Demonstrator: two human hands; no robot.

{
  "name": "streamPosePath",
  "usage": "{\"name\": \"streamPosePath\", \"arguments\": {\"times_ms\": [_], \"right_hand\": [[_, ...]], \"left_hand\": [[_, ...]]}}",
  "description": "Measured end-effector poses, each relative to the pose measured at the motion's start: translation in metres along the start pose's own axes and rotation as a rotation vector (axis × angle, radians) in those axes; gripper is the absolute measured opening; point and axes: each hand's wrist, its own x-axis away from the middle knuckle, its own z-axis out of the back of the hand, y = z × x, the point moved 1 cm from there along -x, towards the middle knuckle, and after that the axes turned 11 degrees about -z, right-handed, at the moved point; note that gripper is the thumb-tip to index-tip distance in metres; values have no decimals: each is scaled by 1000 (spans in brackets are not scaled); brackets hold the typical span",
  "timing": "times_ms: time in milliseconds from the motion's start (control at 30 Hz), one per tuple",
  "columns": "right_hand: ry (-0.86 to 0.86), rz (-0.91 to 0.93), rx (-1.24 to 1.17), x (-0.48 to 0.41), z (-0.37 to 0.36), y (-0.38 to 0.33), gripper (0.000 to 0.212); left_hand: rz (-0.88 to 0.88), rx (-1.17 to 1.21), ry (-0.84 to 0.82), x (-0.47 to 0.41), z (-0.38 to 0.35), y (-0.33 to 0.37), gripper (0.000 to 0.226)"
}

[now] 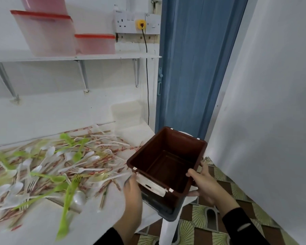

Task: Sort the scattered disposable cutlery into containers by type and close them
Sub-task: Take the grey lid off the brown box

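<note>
Item: brown container, held at the right edge of the tabletop, near its front right corner. Right hand: closed around the container's right rim, the thumb hooked over the lip to the inside and the fingers wrapped beneath the outer wall. Left hand: laid against the near left wall just beside a white latch, the fingers seen fairly straight and pressed flat, though blurred. Condition of container: lid off, interior bare, tilted toward the viewer, white clips noted at the rim corners. A grey container is seen directly beneath it; whether the two touch cannot be told. Cutlery: spread loose over the left and middle of the tabletop and unsorted, made up of green forks, white spoons and red-striped wrapped sticks, overlapping one another. Above, a wall shelf is occupied by pink tubs with red lids.
</note>
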Motion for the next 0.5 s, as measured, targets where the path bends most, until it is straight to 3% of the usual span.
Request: {"name": "streamPosePath", "arguments": {"times_ms": [167,300,433,500], "right_hand": [[14,15,16,3,-6,4,72],[85,3,-37,1,-13,5,60],[234,67,31,0,-24,8,48],[325,116,48,3,-32,10,52]], "left_hand": [[-76,-38,-77,-17,14,43,46],[-141,-122,-189,-25,25,47,21],[-160,-158,-277,-29,40,46,19],[-148,-157,-341,-35,47,47,21]]}}
